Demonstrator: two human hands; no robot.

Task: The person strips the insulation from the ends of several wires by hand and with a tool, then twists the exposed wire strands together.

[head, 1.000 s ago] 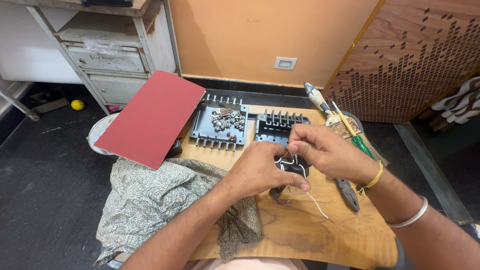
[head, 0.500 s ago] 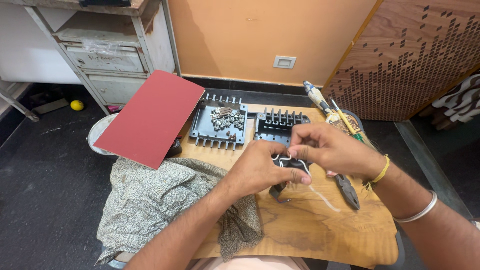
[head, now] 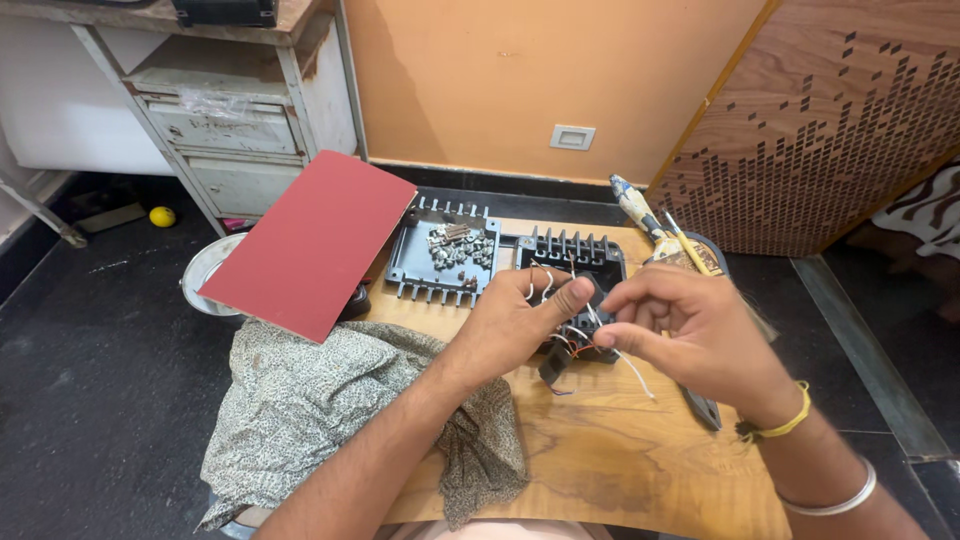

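Pinched between the thumb and forefinger of the right hand (head: 690, 335) is one thin white wire (head: 625, 365), whose free end trails down onto the wooden board (head: 620, 460). Left hand (head: 515, 325) curls over a small black component (head: 570, 350) with several short wires sprouting from it; its thumb stretches forward to press those wires at the top, the remaining fingers wrapped around the part's near side. Both forearms come in from the lower edge, wrists slightly raised, the hands almost touching above the part. Component sits on the board directly under and between the two grips. Just behind it stand two black finned trays: one (head: 570, 255) looks bare, the other (head: 440, 265) holds a heap of small metal screws (head: 458, 245). One red sheet (head: 310, 240) leans at left, one patterned cloth (head: 320, 400) lies beneath it, and pliers (head: 700, 405) rest under the right wrist.
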